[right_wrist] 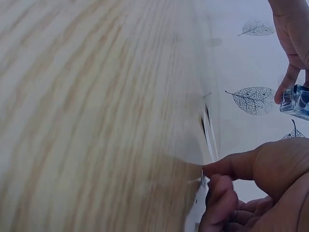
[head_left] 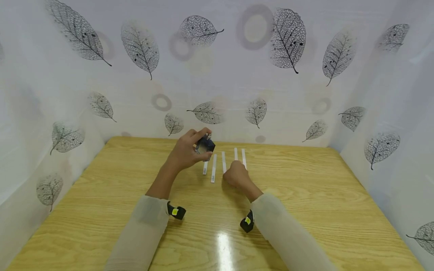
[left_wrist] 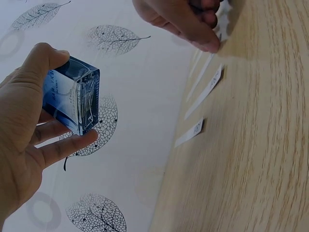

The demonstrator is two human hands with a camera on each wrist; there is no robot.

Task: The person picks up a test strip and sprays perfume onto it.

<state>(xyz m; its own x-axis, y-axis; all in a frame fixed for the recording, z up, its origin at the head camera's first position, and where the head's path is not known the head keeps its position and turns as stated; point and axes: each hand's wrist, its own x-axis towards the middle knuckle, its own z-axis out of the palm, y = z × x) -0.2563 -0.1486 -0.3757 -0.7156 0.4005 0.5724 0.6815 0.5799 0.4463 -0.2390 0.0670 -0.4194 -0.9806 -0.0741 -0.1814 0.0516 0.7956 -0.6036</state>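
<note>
My left hand (head_left: 185, 150) holds a blue glass perfume bottle (left_wrist: 72, 94) above the far part of the table, with the thumb on one side and fingers on the other. In the left wrist view the bottle is tilted, and printing shows on its face. My right hand (head_left: 236, 174) is low at the table, finger and thumb pinching the near end of a white paper strip (head_left: 223, 160). Left of it lie two more paper strips with small printed marks, the longer strip (head_left: 213, 169) and one partly hidden strip (head_left: 205, 168). Further strips (head_left: 243, 156) reach out beyond the right hand.
The wooden table (head_left: 129, 177) ends at the back against a white curtain (head_left: 220, 82) printed with dark leaves, which also hangs along both sides. A black wrist camera (head_left: 177, 212) sits at the left cuff, another camera (head_left: 247, 221) at the right.
</note>
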